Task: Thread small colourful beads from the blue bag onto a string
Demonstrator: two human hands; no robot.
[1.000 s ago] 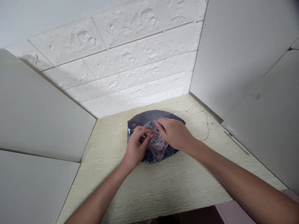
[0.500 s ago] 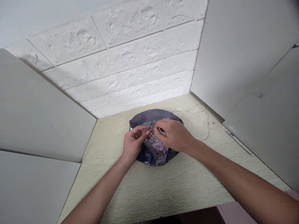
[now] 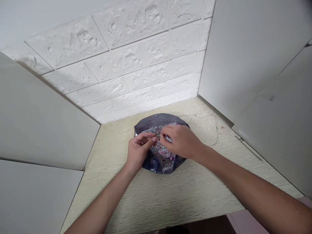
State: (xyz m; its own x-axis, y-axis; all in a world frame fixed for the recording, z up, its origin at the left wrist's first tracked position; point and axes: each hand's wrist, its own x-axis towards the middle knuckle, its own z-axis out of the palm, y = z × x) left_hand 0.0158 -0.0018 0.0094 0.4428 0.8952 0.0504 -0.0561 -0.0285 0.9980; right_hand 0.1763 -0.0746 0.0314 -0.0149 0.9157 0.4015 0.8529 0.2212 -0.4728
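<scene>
A dark blue, clear-fronted plastic bag (image 3: 156,121) lies on the table, its opened-out middle full of small beads (image 3: 162,150) in clear, white, pink and red. Over the beads, my left hand (image 3: 139,148) pinches with thumb and fingertips; whatever it holds is too small to name. My right hand (image 3: 179,139) is closed in a pinch just beside it, thumb against forefinger. Between the two sets of fingertips a fine pale line shows, a thread or a needle; I cannot tell which.
Thin loose thread (image 3: 216,130) curls across the pale wood-grain table (image 3: 136,198) at the right. A narrow metal strip (image 3: 251,149) lies along the right edge. White panels (image 3: 44,117) stand on both sides, and a white brick-patterned wall (image 3: 136,71) closes the back.
My fingertips have shifted very slightly, and the fine line between them shows more clearly. Both hands stay over the beads; the view has moved a little.
</scene>
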